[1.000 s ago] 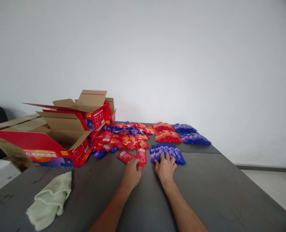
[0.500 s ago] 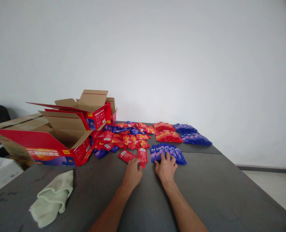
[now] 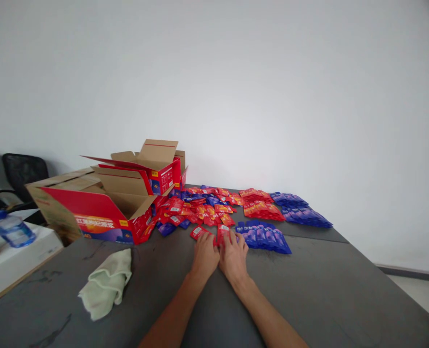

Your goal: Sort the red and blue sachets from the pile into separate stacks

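Observation:
Close together on the grey table, both my hands rest at two red sachets. My left hand has its fingers curled over the lower part of a tilted red sachet. My right hand bends its fingers over another red sachet, whose printed back with a barcode faces up. Exactly how the fingertips grip is partly hidden. Just right of my right hand lies an overlapping row of blue sachets. Beyond my hands spreads a loose pile of mixed red and blue sachets.
Stacked rows of red sachets and blue sachets lie farther back right. Open red cartons stand at the left. A pale green cloth lies in front of them. A bottle rests on a white box.
My right hand has moved left from the blue row onto a red sachet, beside my left hand. The view has swung slightly left, showing more of the chairs and bottle.

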The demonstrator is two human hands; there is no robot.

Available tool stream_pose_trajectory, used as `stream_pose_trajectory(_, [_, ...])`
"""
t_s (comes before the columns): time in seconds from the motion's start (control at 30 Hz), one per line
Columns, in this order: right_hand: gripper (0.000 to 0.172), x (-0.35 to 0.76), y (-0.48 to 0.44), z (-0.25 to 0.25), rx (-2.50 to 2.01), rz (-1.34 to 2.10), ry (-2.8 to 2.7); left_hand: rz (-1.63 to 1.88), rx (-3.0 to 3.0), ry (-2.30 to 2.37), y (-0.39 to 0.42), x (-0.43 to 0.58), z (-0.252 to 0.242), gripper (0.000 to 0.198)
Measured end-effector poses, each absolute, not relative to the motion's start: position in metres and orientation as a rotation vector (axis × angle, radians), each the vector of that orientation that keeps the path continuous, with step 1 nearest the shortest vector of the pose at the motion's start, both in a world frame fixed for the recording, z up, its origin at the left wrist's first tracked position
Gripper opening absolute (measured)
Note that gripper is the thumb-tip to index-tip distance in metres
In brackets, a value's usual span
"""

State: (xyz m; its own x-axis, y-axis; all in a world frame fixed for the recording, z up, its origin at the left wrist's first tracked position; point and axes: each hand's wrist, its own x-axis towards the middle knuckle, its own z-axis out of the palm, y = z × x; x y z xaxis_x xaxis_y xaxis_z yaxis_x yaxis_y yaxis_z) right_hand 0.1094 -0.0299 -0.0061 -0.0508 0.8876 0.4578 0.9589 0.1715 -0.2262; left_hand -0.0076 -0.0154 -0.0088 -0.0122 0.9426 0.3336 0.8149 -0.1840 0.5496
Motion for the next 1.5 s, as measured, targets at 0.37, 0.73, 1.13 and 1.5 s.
stream_pose_trajectory(0.37, [0.051,0.01,-0.004,-0.011,-1.479,0.077,-2.247,0.807,2.075,2.208,-0.01,-0.106,-0.013,0.045])
stream_pose_trajectory(0.73, [0.055,-0.047,0.052,-0.024,-1.514,0.123,-2.444,0.578,2.048,2.322,0.018,-0.162,-0.034,0.048])
stream_pose_trajectory(1.13, [0.04,-0.034,0.043,-0.017,-1.391,0.035,-2.579,0.443,2.07,2.301,0.006,-0.155,-0.038,0.048])
stream_pose_trajectory(1.5, [0.04,-0.011,-0.003,-0.004,-1.329,0.013,-2.631,0.453,2.09,2.24,-0.043,-0.134,-0.025,0.045])
